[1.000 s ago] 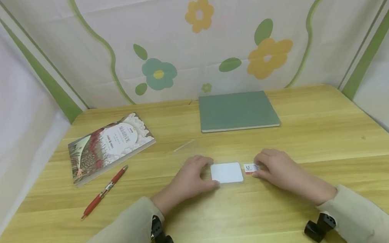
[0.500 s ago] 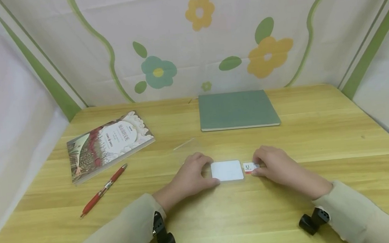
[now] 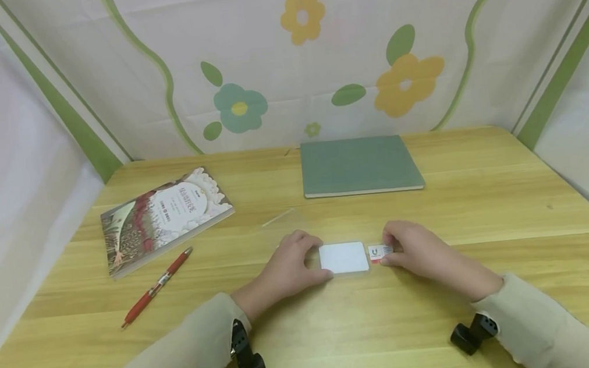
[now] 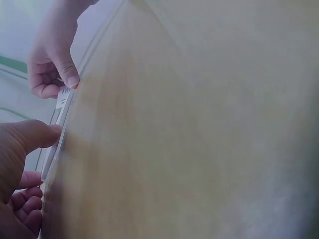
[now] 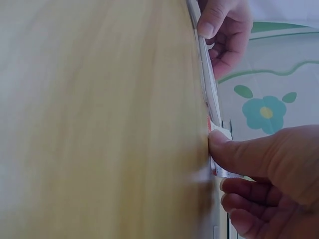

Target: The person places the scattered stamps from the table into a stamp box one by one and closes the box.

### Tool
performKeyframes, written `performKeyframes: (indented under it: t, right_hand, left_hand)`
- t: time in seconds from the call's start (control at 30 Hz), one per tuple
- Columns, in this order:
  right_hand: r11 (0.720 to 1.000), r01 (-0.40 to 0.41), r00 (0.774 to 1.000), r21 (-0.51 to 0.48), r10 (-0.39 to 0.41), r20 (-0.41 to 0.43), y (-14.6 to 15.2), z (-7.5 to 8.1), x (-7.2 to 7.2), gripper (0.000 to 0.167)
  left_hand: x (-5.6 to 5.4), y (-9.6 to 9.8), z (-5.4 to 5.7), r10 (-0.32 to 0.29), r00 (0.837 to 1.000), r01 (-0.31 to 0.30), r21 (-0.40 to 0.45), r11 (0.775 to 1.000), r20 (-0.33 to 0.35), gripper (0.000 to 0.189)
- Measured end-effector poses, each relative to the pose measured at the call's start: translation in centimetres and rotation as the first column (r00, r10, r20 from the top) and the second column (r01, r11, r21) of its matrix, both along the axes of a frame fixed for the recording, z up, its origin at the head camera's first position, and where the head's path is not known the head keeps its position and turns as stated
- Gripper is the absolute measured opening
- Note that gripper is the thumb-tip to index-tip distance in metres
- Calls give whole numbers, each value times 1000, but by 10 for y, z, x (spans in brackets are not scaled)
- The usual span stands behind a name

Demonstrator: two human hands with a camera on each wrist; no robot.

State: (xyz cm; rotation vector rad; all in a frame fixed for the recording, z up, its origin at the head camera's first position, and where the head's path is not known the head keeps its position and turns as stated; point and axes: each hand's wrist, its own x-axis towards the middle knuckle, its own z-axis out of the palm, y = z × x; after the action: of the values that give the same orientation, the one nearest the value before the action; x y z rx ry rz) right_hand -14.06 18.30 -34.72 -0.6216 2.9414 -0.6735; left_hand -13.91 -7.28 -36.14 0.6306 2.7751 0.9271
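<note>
On a wood table (image 3: 308, 340), green book (image 3: 361, 166) at the back, left hand (image 3: 285, 271) and right hand (image 3: 415, 250), both with fingers clamped, left on a flat white block (image 3: 343, 258), right on a small red-and-white card (image 3: 376, 251), just beside the block.

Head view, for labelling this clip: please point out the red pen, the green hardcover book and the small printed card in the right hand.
Red pen (image 3: 157, 287): head view, middle of its barrel.
Green hardcover book (image 3: 361, 165): head view, middle of its cover.
Small printed card (image 3: 376, 251): head view, its uncovered printed end.
</note>
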Motion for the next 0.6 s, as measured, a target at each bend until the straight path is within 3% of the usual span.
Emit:
performKeyframes:
  t: [0.37,0.6]
  right_hand:
    - [994,38,996,-98,-30,84,5,-2,0,23]
    - [972,88,982,-217,-48,185,9,-2,-1,20]
  left_hand:
    - [1,-2,-7,14,1000,-15,56,998,23,57]
    - [1,-3,-9,14,1000,-15,74,997,8,56]
